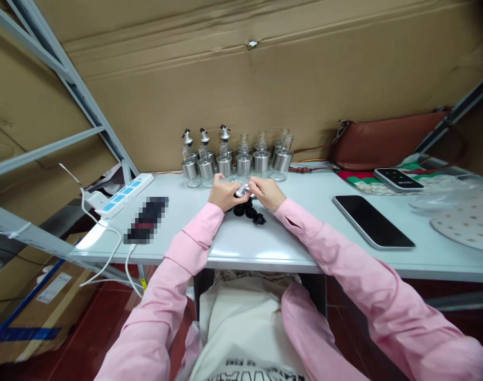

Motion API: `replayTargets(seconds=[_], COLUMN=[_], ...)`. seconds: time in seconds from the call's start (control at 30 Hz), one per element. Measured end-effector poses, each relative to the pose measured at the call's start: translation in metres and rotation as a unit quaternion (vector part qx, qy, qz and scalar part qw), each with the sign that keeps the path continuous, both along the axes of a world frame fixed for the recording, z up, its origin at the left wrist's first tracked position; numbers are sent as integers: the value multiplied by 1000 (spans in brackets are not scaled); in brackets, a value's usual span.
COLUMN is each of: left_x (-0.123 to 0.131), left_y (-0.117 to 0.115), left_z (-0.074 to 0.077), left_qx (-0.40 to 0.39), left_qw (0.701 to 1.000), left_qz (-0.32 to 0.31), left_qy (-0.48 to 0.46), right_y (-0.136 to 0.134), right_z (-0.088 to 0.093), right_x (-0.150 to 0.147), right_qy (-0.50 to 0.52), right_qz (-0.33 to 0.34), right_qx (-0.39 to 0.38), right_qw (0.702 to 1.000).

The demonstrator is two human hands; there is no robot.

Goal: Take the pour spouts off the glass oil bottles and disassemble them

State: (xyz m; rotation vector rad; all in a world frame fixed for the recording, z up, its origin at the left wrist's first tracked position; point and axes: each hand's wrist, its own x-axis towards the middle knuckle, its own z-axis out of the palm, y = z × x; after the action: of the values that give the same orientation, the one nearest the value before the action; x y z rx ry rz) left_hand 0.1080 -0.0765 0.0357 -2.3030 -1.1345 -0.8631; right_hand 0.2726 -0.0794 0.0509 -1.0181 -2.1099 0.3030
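Note:
My left hand (224, 193) and my right hand (267, 193) meet over the middle of the table, fingers closed. Between them is a small silvery pourer spout (242, 189), partly covered by the fingers. Several black caps or stoppers (250, 212) lie in a pile just below and partly behind my hands. Behind stand glass bottles with brushed-metal sleeves (243, 161) in two rows. Three at the back left carry silver-and-black pourer spouts (224, 132); the other visible necks are bare.
A white power strip (124, 196) and a blurred-out dark device (146, 220) with a cable lie left on the table (261, 246). To the right are a black-screened phone (372, 221), another device (399, 180), a brown bag (388, 140) and a dotted round mat (467, 225). Cardboard (209, 69) backs the table.

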Motion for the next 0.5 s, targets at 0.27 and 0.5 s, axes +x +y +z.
replayTargets(seconds=[0.27, 0.5], left_x=[0, -9], left_y=[-1, 1], left_z=[5, 6], left_qx=[28, 29], left_qw=[1000, 997], left_qz=[-5, 10], left_qy=[7, -76], right_y=[4, 15], right_z=[-2, 8], right_x=[-1, 28], right_qy=[134, 215], right_qz=[61, 142], right_qx=[-162, -369], right_qw=[976, 893])
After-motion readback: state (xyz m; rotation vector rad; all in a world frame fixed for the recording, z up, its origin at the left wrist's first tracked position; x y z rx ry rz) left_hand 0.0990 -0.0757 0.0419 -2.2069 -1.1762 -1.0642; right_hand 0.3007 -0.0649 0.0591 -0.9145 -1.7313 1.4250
